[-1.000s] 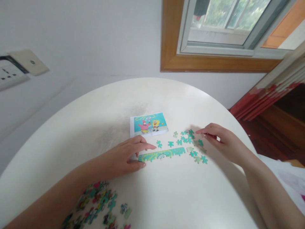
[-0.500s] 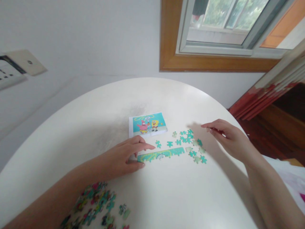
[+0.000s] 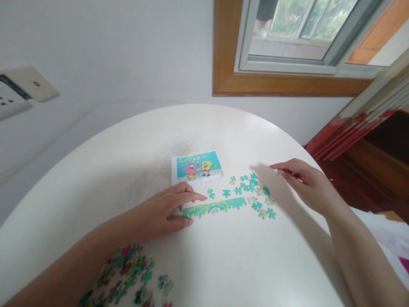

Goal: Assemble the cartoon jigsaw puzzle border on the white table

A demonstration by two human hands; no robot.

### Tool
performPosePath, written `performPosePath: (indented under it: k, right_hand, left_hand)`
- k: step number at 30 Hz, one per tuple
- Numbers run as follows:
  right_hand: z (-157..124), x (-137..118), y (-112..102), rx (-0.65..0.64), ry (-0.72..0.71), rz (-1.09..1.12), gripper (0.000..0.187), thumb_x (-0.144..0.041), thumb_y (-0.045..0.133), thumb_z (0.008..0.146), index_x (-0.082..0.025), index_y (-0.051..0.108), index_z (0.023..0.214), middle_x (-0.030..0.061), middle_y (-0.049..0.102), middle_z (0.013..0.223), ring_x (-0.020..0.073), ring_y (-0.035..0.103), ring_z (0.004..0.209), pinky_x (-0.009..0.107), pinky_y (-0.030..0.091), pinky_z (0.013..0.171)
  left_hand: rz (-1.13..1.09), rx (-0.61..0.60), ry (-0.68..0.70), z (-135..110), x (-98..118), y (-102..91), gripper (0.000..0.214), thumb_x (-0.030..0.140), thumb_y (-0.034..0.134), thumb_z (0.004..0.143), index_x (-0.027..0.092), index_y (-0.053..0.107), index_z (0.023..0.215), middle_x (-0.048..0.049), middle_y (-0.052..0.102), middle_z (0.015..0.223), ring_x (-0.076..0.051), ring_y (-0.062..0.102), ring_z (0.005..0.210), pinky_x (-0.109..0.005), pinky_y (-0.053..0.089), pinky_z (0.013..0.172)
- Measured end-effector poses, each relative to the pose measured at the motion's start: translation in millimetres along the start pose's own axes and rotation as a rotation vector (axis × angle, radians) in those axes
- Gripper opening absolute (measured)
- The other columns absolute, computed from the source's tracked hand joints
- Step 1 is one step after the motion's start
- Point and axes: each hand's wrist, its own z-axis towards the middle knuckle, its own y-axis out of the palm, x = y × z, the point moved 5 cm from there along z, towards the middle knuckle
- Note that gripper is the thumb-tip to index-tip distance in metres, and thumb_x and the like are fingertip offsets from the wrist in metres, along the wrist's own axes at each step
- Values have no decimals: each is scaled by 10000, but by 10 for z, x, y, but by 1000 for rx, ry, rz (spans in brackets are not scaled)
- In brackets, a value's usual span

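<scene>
My left hand (image 3: 166,209) lies on the round white table (image 3: 204,264), thumb and fingers pressed on the left end of a joined strip of green puzzle pieces (image 3: 220,207). My right hand (image 3: 302,179) hovers just right of several loose teal puzzle pieces (image 3: 252,192), fingers pinched together on something I cannot make out. A small cartoon picture card (image 3: 196,167) lies behind the strip.
A heap of mixed coloured puzzle pieces (image 3: 128,277) sits near the table's front left edge, by my left forearm. A wall socket (image 3: 15,91) is on the left wall. A wooden-framed window (image 3: 287,47) and a red-and-white curtain (image 3: 361,123) stand behind and to the right.
My right hand has lifted off the loose teal pieces and drawn back slightly to the right. My left hand stays on the strip.
</scene>
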Motion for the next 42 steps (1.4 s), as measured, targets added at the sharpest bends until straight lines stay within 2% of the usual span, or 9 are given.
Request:
performPosePath:
  k: [42]
  right_hand:
    - [-6,-13,23,-23,5,-4,267,-319,516,928,-222,736,1043,75,668,920,186,584,766,321,455,655]
  left_hand:
    - [-5,6,10,-2,15,-3,492,265,579,899,333,499,1379,-36,530,1218,-215,548,1095,-322,429,983]
